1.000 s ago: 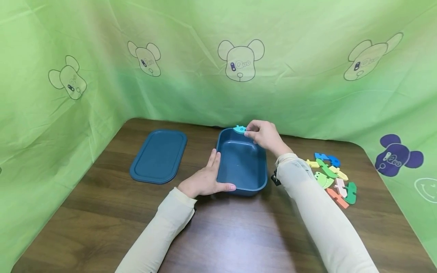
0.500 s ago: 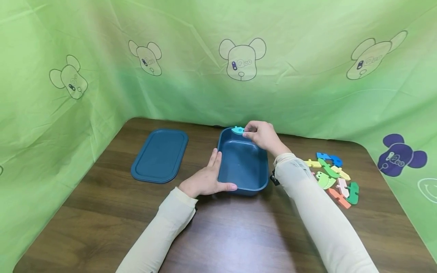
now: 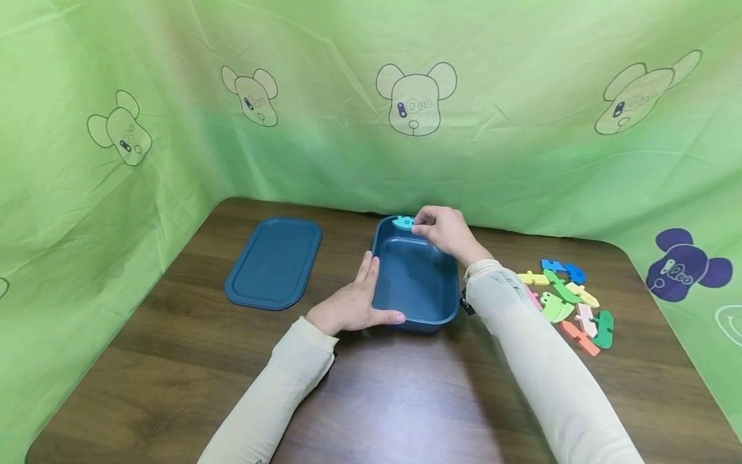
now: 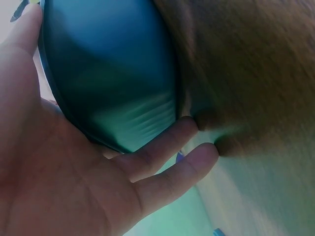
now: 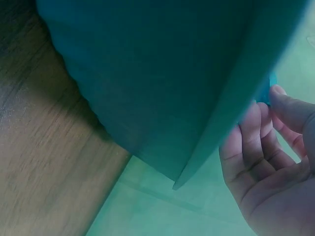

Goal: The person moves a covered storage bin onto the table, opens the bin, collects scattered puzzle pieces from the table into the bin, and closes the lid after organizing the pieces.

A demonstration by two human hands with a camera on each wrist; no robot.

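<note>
A dark blue rectangular box [image 3: 414, 283] stands uncovered on the table. My left hand [image 3: 350, 306] rests against its near left corner, fingers straight along the left side and thumb on the front rim. In the left wrist view two fingers [image 4: 179, 167] stretch past the box's outer wall. At the far end, my right hand [image 3: 443, 231] pinches a flat turquoise toy piece [image 3: 402, 223] with a small ring mark, just inside the back rim. In the right wrist view the box wall hides most of this piece [image 5: 266, 91].
The matching blue lid [image 3: 274, 263] lies flat to the left. Several colourful notched toy pieces are heaped on the right, among them a green crocodile head [image 3: 556, 308] and an orange piece [image 3: 580, 338]. A green printed curtain [image 3: 324, 167] hangs behind the table.
The turquoise piece and my right hand have shifted slightly left and down against the box's back wall. My left hand keeps its place on the box. The head view has turned a little.
</note>
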